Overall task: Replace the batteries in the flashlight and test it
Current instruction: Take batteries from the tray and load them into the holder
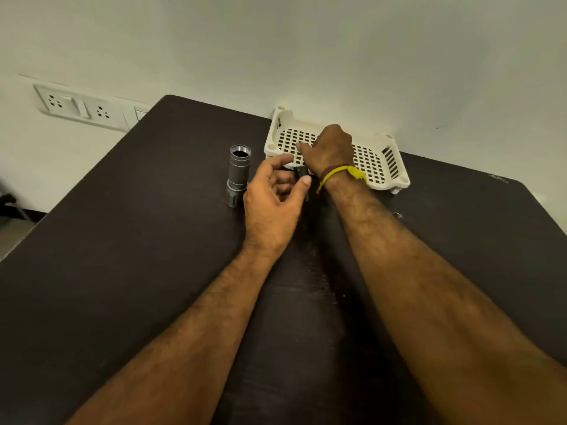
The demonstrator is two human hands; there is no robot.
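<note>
A grey flashlight body (237,176) stands upright on the dark table (122,240), its open end facing up. Just to its right, my left hand (273,204) pinches a small black cylindrical part (301,172) between thumb and fingers, close to the basket's front edge. My right hand (331,148), with a yellow band at the wrist, reaches into the white perforated basket (383,167). I see only its back; the fingers point down into the basket and whatever they touch is hidden. No batteries are visible.
The basket sits against the wall at the table's far edge. A small shiny item (398,214) lies on the table right of my right forearm. Wall sockets and switches (79,108) are at the left, beyond the table's corner.
</note>
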